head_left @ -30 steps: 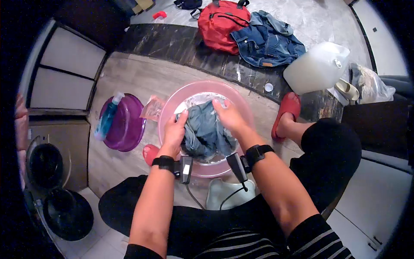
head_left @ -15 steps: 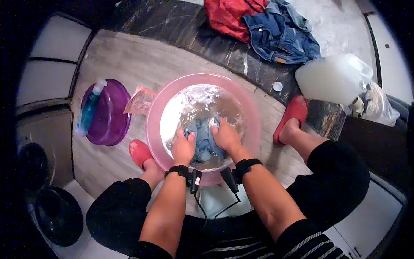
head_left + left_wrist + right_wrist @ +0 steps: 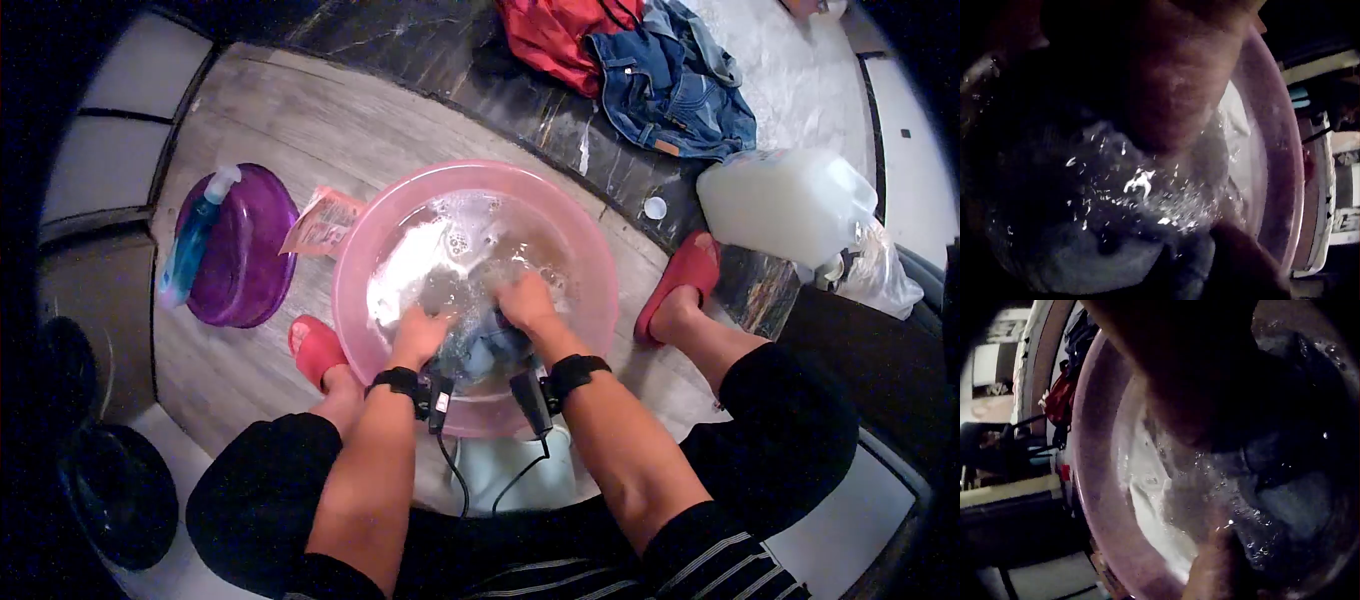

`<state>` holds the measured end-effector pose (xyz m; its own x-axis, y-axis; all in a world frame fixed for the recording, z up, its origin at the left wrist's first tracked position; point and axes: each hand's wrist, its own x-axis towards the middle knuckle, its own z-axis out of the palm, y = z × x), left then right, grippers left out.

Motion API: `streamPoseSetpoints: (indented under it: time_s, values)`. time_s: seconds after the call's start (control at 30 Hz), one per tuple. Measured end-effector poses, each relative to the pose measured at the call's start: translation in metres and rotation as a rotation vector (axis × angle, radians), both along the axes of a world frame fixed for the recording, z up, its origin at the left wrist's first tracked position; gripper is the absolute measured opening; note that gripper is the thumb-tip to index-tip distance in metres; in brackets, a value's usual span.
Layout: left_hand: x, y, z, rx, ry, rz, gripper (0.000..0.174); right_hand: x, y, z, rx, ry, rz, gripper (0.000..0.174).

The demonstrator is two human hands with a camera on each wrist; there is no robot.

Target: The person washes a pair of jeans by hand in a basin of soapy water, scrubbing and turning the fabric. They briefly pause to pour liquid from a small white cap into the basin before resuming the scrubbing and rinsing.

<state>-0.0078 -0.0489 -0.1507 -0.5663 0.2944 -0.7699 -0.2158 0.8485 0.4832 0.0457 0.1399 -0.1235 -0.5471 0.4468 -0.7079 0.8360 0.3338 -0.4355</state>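
Observation:
A blue-grey denim garment (image 3: 492, 350) lies mostly under foamy water in a pink basin (image 3: 598, 290) between the person's feet. My left hand (image 3: 420, 332) and right hand (image 3: 525, 300) both grip the garment from either side, their fingertips sunk under the surface and hidden. In the left wrist view, pale blue cloth (image 3: 1104, 259) shows through the water below the dark left hand (image 3: 1175, 106). Bubbles float past the right hand (image 3: 1185, 412) in the right wrist view.
To the left a purple basin (image 3: 262, 250) has a bottle of blue liquid (image 3: 196, 235) across it. An opened pink packet (image 3: 322, 222) touches the pink basin. Jeans (image 3: 675, 95), a red bag (image 3: 555, 40) and a white jug (image 3: 785, 205) lie on the dark step.
Both hands have lowered the denim garment from above the water down into it, and most of it has gone under. The head view has tilted down, closer over the basin.

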Motion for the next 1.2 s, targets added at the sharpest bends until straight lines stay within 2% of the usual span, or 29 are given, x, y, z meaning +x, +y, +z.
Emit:
streamPoseSetpoints:
  time_s: [0.07,0.17,0.27,0.3,0.4,0.43,0.5,0.6,0.67,0.73,0.8,0.83,0.93,0.97,1.07,1.1,1.2]
  values:
    - [0.003,-0.001,0.02,0.097,-0.044,0.13,0.057,0.009,-0.003,-0.018,-0.101,0.356,-0.232,0.041]
    - [0.005,0.004,0.055,0.273,-0.171,0.365,0.055,0.002,0.005,0.026,-0.675,0.417,-0.683,0.034]
    - [0.006,0.006,0.084,0.466,-0.333,0.598,0.049,0.004,0.013,0.054,-0.813,0.551,-0.975,0.03]
    - [0.007,0.007,0.091,0.534,-0.386,0.67,0.047,0.005,0.017,0.059,-0.976,0.653,-0.96,0.034]
    - [0.015,0.006,0.105,0.758,-0.426,0.805,0.046,0.011,0.027,0.074,-0.975,0.697,-0.906,0.034]
    - [0.018,0.009,0.126,0.767,-0.432,0.88,0.044,0.013,0.029,0.072,-0.933,0.7,-0.865,0.035]
    - [0.029,0.008,0.131,0.88,-0.45,0.975,0.044,0.015,0.029,0.067,-0.848,0.704,-0.788,0.036]
    - [0.044,0.015,0.143,0.915,-0.489,1.13,0.044,0.017,0.002,0.12,-0.746,0.709,-0.78,0.036]
    - [0.057,0.018,0.137,0.966,-0.554,1.243,0.043,0.023,-0.017,0.131,-0.549,0.644,-0.594,0.03]
    - [0.069,0.024,0.157,1.033,-0.577,1.243,0.036,0.033,-0.036,0.154,-0.357,0.534,-0.433,0.033]
    - [0.079,0.025,0.167,1.082,-0.551,1.29,0.032,0.051,-0.045,0.154,-0.277,0.731,-0.265,0.035]
    - [0.083,0.026,0.179,1.041,-0.506,1.239,0.044,0.061,-0.051,0.154,-0.241,0.823,-0.181,0.036]
    - [0.085,0.021,0.184,0.872,-0.565,1.089,0.057,0.085,-0.072,0.155,-0.15,0.868,0.071,0.036]
    - [0.087,0.024,0.187,0.89,-0.53,1.07,0.065,0.087,-0.07,0.154,-0.197,0.877,0.06,0.035]
    - [0.089,0.027,0.168,0.693,-0.375,1.022,0.061,0.085,-0.08,0.159,-0.094,0.805,0.049,0.034]
    - [0.089,0.029,0.167,0.729,-0.351,1.02,0.055,0.08,-0.079,0.154,-0.031,0.816,0.081,0.033]
    - [0.089,0.03,0.163,0.704,-0.177,0.879,0.05,0.068,-0.076,0.139,-0.025,0.772,-0.019,0.034]
